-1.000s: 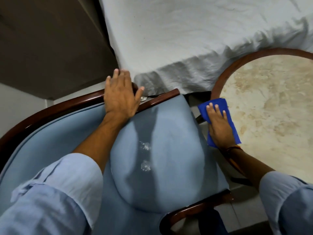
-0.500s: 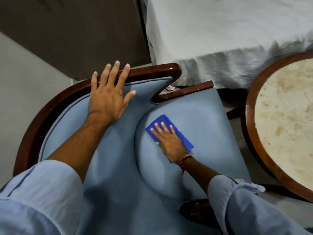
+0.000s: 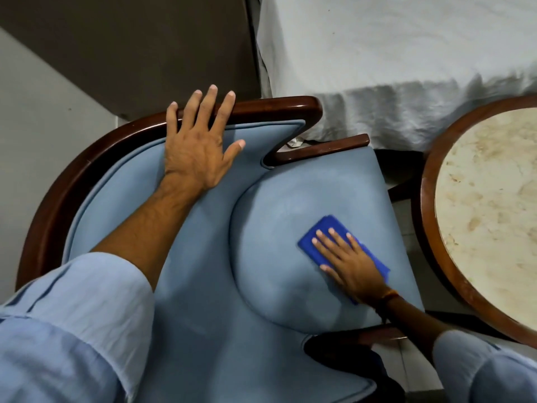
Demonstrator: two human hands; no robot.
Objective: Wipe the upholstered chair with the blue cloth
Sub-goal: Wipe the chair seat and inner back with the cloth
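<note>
Pale-blue upholstery of the dark-wood-framed chair [image 3: 305, 199] lay under both hands. The right hand [image 3: 353, 267] pressed flat, fingers spread, on the folded blue cloth [image 3: 315, 241]; the left hand [image 3: 197, 146] rested splayed, holding nothing. A round marble tabletop [image 3: 488, 205] stood beside a white-sheeted bed [image 3: 392, 53].

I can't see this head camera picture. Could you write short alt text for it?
Seen from above, a person's right hand presses a blue cloth flat on the seat of a light blue upholstered chair. The left hand rests spread on the chair's back by its dark wooden rim. A round table stands to the right, with white fabric beyond.
</note>
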